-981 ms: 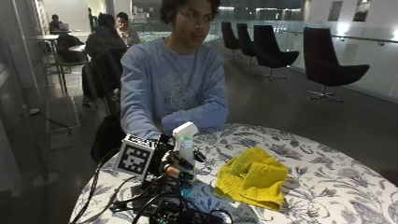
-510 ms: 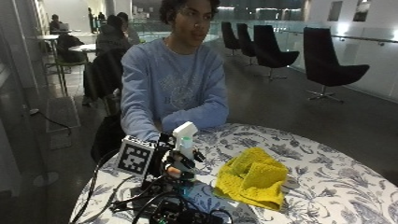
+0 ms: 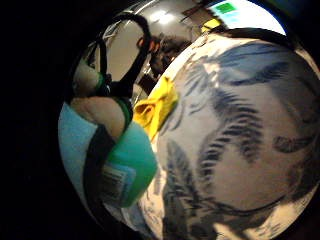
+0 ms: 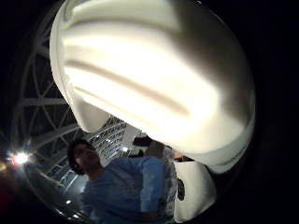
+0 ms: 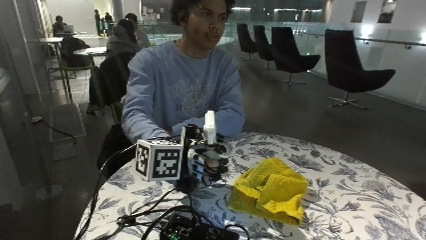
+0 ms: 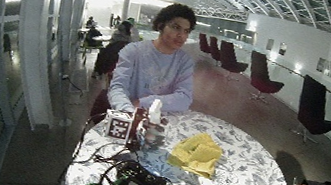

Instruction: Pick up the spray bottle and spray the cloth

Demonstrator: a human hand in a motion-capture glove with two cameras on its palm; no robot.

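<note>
Spray bottle (image 5: 209, 131), white-headed with a green and clear body, stands upright in the gloved right hand (image 5: 208, 162) of a person seated at a round counter (image 5: 373, 200) covered in a blue floral print. The fingers curl around the bottle's neck and body, just under the white spray head, and the bottle looks raised a little off the counter, though its base is hidden behind the hand. In the little-finger-side palm view the bottle's green body and label (image 3: 125, 170) lie close against the palm. In the thumb-side palm view the white spray head (image 4: 154, 74) fills most of the picture.

A crumpled yellow cloth (image 5: 269, 190) lies on the counter just beside the hand, not touching it.

Judging from this, the pick-up appears done or nearly so. Spraying is still to come: the cloth shows no visible wet patch, and which way the nozzle points cannot be told. Aiming at the cloth and squeezing the trigger remain.
</note>
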